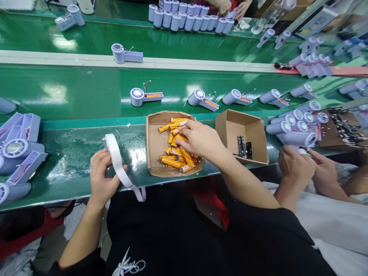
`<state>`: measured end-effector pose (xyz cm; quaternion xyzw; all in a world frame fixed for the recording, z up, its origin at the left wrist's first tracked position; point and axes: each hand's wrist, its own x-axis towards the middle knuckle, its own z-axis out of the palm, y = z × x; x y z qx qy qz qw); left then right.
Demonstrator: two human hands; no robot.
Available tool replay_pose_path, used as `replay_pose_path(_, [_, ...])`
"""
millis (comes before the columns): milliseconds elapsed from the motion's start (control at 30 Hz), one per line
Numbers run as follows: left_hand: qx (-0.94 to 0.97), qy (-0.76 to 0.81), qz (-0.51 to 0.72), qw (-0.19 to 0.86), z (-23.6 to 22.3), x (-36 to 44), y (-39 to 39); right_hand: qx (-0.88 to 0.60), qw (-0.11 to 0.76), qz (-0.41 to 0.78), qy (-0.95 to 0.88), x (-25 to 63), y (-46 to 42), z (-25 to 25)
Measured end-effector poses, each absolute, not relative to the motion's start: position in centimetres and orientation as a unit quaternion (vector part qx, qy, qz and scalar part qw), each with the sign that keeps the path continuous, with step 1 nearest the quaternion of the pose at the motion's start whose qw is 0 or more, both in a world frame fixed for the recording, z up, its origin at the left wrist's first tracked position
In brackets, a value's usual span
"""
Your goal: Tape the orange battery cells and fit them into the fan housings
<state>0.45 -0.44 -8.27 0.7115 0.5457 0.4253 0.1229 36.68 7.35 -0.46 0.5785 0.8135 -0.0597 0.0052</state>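
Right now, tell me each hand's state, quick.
Left hand: holding a roll of white tape.
Right hand: at the orange batteries; whether it grips one cannot be told.

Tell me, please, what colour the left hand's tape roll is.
The tape roll is white, shown in the head view.

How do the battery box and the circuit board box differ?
The battery box holds many orange battery cells; the circuit board box holds a few black circuit boards. The right hand is in the battery box; none is in the circuit board box. The battery box looks shallower than the circuit board box. Both are open brown cardboard.
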Motion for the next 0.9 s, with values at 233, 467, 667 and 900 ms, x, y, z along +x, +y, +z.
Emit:
replay_pose_path(233, [0.746,0.501,0.428,0.093,-7.9,1.0,-0.3,0.563,-0.063,-0.122,0.815,38.0,7.1,-1.3])
replay_pose_path(467, [0.815,0.438,0.376,0.056,-7.1,1.4,-0.3,0.455,-0.319,-0.289,0.78,38.4,7.8,-1.6])
replay_pose_path(667, [0.831,0.423,0.357,0.061,-6.3,2.2,-0.4,0.501,-0.163,-0.134,0.84,35.8,7.6,-1.5])
replay_pose_path(900, [0.852,0.394,0.336,0.083,-7.0,2.9,0.3,0.511,0.011,0.011,0.859,33.1,10.5,-1.4])
